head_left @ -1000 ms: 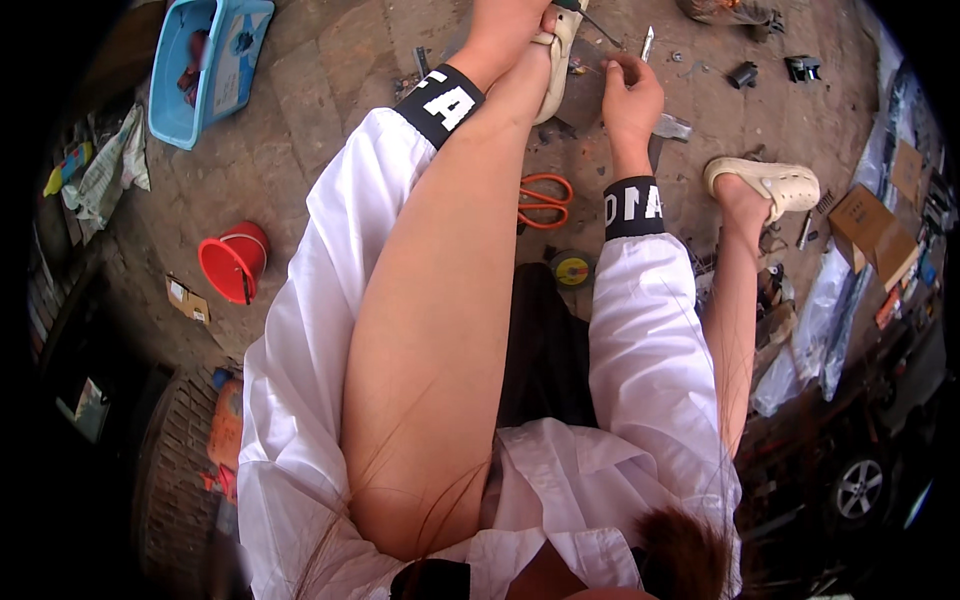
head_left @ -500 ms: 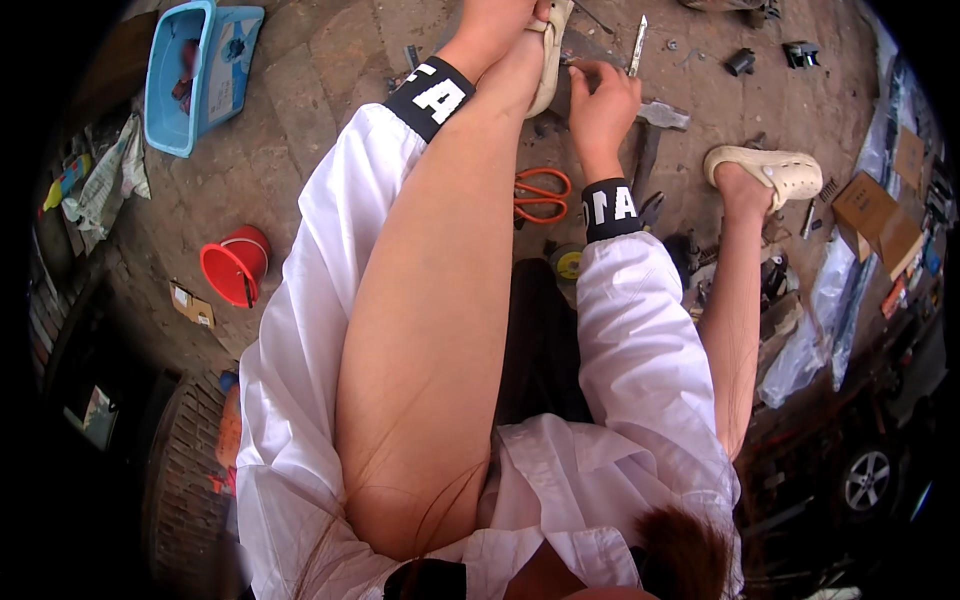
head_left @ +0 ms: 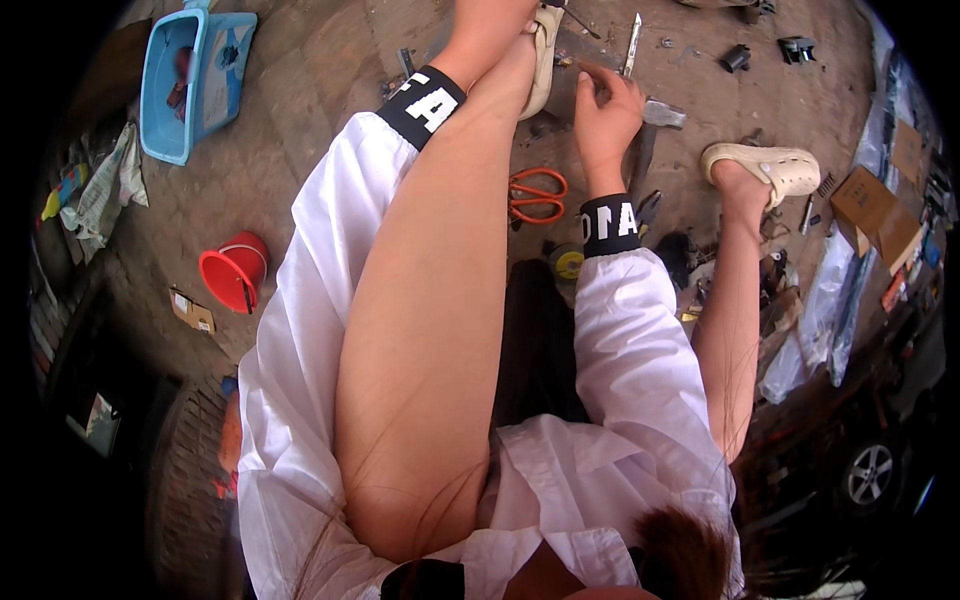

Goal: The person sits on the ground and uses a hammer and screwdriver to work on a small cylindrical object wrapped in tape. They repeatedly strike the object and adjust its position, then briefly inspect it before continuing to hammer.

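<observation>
My left hand [head_left: 490,32] is at the top edge, beside a cream clog [head_left: 541,75] on my raised foot. Its fingers are curled and partly hidden near a thin dark tool [head_left: 578,20]; what they grip is unclear. My right hand [head_left: 606,118] hangs over the floor right of that clog, fingers bent toward the thumb; anything between the fingertips is too small to make out. Around it lie a long pale blade-like tool [head_left: 633,40], a hammer [head_left: 664,113], orange-handled scissors [head_left: 540,219], dark pliers [head_left: 649,208] and a yellow-centred disc [head_left: 568,266].
A blue bin [head_left: 212,95] and red bucket [head_left: 228,278] are at the left, with sacking [head_left: 105,190]. My other clogged foot [head_left: 780,172] rests at the right, near cardboard [head_left: 875,215], plastic sheeting [head_left: 820,320] and scattered parts. A car wheel [head_left: 869,473] shows at lower right.
My right hand has moved left and slightly down from near the pale tool. My left hand and the raised leg have shifted slightly left in view.
</observation>
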The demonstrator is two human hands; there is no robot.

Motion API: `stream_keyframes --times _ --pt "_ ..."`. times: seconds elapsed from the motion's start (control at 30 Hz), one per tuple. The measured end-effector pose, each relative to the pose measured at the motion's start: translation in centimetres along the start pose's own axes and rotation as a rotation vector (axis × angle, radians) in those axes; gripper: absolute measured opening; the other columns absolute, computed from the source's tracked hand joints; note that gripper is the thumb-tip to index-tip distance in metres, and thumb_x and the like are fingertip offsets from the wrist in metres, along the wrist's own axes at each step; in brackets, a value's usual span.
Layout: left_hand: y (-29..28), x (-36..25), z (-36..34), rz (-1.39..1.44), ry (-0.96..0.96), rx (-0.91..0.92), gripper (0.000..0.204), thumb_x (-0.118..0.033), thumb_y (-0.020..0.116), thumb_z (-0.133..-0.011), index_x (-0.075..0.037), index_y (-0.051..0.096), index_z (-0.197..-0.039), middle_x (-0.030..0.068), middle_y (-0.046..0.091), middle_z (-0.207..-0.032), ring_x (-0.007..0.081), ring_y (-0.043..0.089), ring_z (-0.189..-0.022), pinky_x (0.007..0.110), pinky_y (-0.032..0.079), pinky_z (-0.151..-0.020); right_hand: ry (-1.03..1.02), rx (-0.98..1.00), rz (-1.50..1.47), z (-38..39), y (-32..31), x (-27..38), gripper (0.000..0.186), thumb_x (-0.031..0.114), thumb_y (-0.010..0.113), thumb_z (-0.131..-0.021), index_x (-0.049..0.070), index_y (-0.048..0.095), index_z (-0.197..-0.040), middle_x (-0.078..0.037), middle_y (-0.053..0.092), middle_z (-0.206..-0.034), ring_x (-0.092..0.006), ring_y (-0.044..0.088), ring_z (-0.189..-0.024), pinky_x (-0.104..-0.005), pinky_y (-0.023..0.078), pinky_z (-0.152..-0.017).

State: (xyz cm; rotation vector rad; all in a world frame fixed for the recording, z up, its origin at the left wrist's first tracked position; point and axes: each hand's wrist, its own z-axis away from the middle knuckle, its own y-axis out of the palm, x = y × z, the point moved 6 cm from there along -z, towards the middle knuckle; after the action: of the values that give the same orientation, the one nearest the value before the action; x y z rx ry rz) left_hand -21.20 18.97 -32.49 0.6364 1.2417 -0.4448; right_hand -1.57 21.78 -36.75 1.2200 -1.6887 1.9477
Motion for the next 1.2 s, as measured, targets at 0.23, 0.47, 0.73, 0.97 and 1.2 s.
stream_keyframes --times 0.23,0.47,0.73,0.97,1.2 --pt "1.0 -0.8 1.0 -0.306 0.03 0.206 0.017 -0.011 0.068 -0.082 0.0 0.065 -0.094 0.0033 0.066 -0.082 0.0117 0.061 -0.073 0.027 0.05 -0.066 0.341 -0.174 0.141 5.5 -5.4 -5.0 0.029 0.013 0.067 -0.079 0.002 0.062 -0.106 -0.013 0.06 -0.098 -0.0304 0.049 -0.098 -0.0411 0.039 -0.088" --pt "1.5 -0.7 1.2 -0.333 0.04 0.182 0.013 -0.011 0.069 -0.079 -0.001 0.064 -0.087 0.0014 0.063 -0.078 0.0093 0.058 -0.072 0.027 0.049 -0.066 0.409 -0.144 0.341 9.7 -7.5 -11.6 0.049 0.023 0.074 -0.077 -0.001 0.054 -0.115 -0.02 0.054 -0.109 -0.0346 0.049 -0.103 -0.0428 0.039 -0.09" --pt "1.8 -0.9 1.0 -0.324 0.065 0.227 0.011 -0.007 0.07 -0.078 -0.003 0.065 -0.086 0.0002 0.063 -0.078 0.0091 0.058 -0.071 0.026 0.049 -0.066 0.431 0.026 0.187 9.3 -6.5 -13.9 0.037 0.027 0.074 -0.078 -0.001 0.06 -0.097 -0.018 0.063 -0.089 -0.0362 0.06 -0.084 -0.0422 0.047 -0.076" --pt "1.9 -0.8 1.0 -0.26 0.009 0.218 0.008 -0.006 0.069 -0.08 -0.002 0.065 -0.085 0.0006 0.064 -0.077 0.0086 0.059 -0.069 0.025 0.048 -0.065 0.454 0.041 0.17 8.2 -6.2 -14.2 0.038 0.03 0.075 -0.077 -0.001 0.061 -0.093 -0.019 0.065 -0.086 -0.0368 0.062 -0.081 -0.0416 0.048 -0.073" --pt "2.6 -1.4 0.7 -0.317 0.066 0.279 0.009 -0.008 0.07 -0.081 -0.003 0.063 -0.084 -0.0004 0.062 -0.074 0.0087 0.057 -0.067 0.025 0.047 -0.062 0.534 0.093 0.145 7.6 -6.2 -14.5 0.042 0.034 0.075 -0.077 -0.003 0.062 -0.092 -0.017 0.065 -0.078 -0.029 0.062 -0.07 -0.0379 0.049 -0.07"
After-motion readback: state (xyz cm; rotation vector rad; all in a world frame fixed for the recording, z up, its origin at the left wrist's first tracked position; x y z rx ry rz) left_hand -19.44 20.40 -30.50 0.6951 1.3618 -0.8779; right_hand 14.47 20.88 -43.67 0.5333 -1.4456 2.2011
